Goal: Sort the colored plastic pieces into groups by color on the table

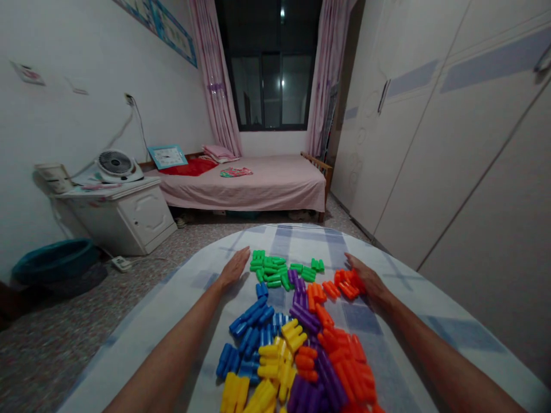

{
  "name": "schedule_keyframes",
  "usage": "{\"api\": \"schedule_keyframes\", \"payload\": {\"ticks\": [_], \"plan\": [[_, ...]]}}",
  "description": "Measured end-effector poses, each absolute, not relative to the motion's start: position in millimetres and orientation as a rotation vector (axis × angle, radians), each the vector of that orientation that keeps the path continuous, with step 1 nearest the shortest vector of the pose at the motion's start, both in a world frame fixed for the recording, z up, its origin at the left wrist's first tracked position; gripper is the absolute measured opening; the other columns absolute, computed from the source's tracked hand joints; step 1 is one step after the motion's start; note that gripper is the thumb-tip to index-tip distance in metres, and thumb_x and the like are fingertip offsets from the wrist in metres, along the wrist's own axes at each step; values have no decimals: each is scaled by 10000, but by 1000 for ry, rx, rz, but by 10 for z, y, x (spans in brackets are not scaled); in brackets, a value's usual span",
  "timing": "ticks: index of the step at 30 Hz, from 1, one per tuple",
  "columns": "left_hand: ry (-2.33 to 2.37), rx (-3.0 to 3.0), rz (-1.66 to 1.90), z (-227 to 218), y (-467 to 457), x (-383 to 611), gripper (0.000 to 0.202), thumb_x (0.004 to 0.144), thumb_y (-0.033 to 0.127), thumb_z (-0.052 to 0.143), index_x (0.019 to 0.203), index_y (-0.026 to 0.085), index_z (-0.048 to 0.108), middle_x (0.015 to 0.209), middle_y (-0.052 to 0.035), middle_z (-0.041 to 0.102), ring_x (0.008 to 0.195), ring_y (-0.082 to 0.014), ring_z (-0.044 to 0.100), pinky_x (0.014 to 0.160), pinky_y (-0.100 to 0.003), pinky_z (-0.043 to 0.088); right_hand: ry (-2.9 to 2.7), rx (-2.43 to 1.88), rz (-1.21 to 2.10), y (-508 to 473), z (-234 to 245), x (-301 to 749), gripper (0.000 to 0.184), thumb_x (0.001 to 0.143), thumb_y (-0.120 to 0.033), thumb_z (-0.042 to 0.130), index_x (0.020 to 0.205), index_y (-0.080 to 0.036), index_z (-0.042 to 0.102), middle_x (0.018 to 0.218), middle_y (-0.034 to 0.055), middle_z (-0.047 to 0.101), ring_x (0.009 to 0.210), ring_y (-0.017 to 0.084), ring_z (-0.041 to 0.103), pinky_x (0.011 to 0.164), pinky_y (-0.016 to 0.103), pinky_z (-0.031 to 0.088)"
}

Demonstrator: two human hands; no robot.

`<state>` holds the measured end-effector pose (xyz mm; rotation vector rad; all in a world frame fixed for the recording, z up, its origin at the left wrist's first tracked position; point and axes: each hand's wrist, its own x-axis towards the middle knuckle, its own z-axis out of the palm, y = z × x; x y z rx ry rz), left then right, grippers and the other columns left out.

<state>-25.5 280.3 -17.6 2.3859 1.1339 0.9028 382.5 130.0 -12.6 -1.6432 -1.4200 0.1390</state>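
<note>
A heap of plastic building pieces lies on a checked cloth (pixel 181 298) in front of me: green ones (pixel 275 271) farthest away, orange-red ones (pixel 344 355) on the right, blue ones (pixel 252 327) on the left, yellow ones (pixel 275 367) near me and purple ones (pixel 307 315) in the middle. My left hand (pixel 235 267) lies flat and open on the cloth just left of the green pieces. My right hand (pixel 365 278) rests open against the far orange-red pieces, fingers stretched out.
Beyond the cloth stands a pink bed (pixel 258 183) under a dark window (pixel 269 69). A white cabinet (pixel 129 218) with a small fan (pixel 116 165) is at the left, with a teal basin (pixel 54 261) on the floor. White wardrobe doors (pixel 451 143) line the right side.
</note>
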Motion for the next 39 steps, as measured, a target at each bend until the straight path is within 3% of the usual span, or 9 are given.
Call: {"api": "schedule_keyframes", "payload": {"ticks": [6, 17, 27, 33, 36, 39], "plan": [[1045, 2225, 814, -129, 2901, 301, 431, 823, 366, 366, 1150, 216, 603, 1254, -50, 594, 1196, -188, 519, 1069, -367, 350, -1617, -1567, 533, 1690, -4, 3539, 471, 857, -541, 407, 1174, -259, 612, 1246, 52, 598, 1158, 242, 548, 1020, 471, 387], [603, 2045, 648, 237, 2375, 725, 499, 891, 460, 313, 1231, 185, 553, 1297, -45, 559, 1216, -205, 480, 1088, -359, 291, -1734, -1190, 976, 1571, 197, 2742, 482, 886, -522, 418, 1275, -261, 532, 1326, 26, 536, 1245, 223, 453, 1096, 437, 267], [371, 1308, 368, 381, 2049, 741, 583, 892, 574, 296, 1275, 194, 516, 1284, -92, 565, 1174, -261, 523, 1014, -435, 373, -1143, -745, 1634, 1319, 350, 2465, 413, 890, -476, 425, 1195, -243, 576, 1242, 57, 595, 1128, 227, 555, 986, 423, 406], [427, 1553, 290, 823, 1944, 549, 554, 882, 576, 339, 1274, 231, 526, 1294, -54, 557, 1205, -240, 488, 1021, -389, 369, -1166, -660, 1679, 1241, 524, 2389, 372, 912, -437, 395, 1157, -238, 591, 1191, 44, 619, 1130, 212, 546, 990, 401, 398], [446, 1667, 194, 1092, 1844, 415, 600, 837, 608, 411, 1298, 236, 500, 1239, -70, 588, 1102, -248, 560, 896, -363, 470, -1365, -609, 1670, 1183, 692, 2422, 368, 910, -437, 401, 1100, -214, 623, 1200, 48, 610, 1148, 220, 528, 1009, 399, 373], [369, 1678, 109, 1326, 1732, 314, 649, 776, 619, 511, 1286, 218, 514, 1143, -94, 628, 950, -242, 628, 788, -338, 514, -1525, -554, 1789, 1102, 873, 2471, 453, 881, -530, 414, 1088, -191, 631, 1189, 77, 611, 1131, 250, 540, 995, 423, 376]]}}
